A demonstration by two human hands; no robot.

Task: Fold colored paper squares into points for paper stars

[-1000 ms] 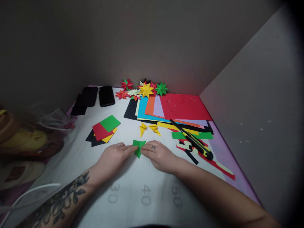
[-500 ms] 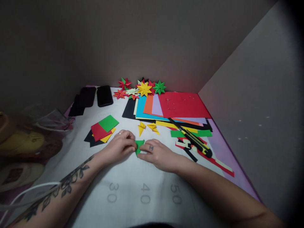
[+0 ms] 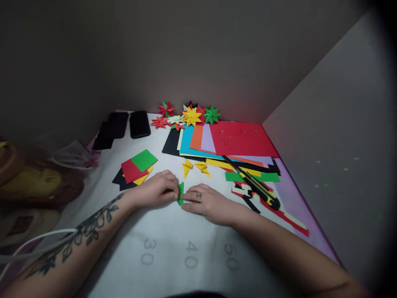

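Paper [image 3: 181, 193], green, lies on the numbered mat [image 3: 167, 252]. The left hand [image 3: 160, 189] pinches its left edge; the right hand [image 3: 208, 203] touches its right, maybe to steady it, pinching or not I can't tell. Past the paper: folded yellow papers [image 3: 187, 169], then paper stars [image 3: 192, 116].

Dim, greyish light falls on a white-covered bench [image 3: 167, 231], brightest around its middle, while the far wall [image 3: 139, 54] darkens toward the left. Soft shadows pool beneath both forearms [image 3: 273, 231] — and a faint reddish tint touches the wall beyond the red sheet [image 3: 248, 140]. Clutter [image 3: 40, 182] at left smears into blur; folds in the small green paper [image 3: 180, 195] are hard to read. Black vignetting swallows the right edge — the wide lens stretches the forearms toward the near corners.
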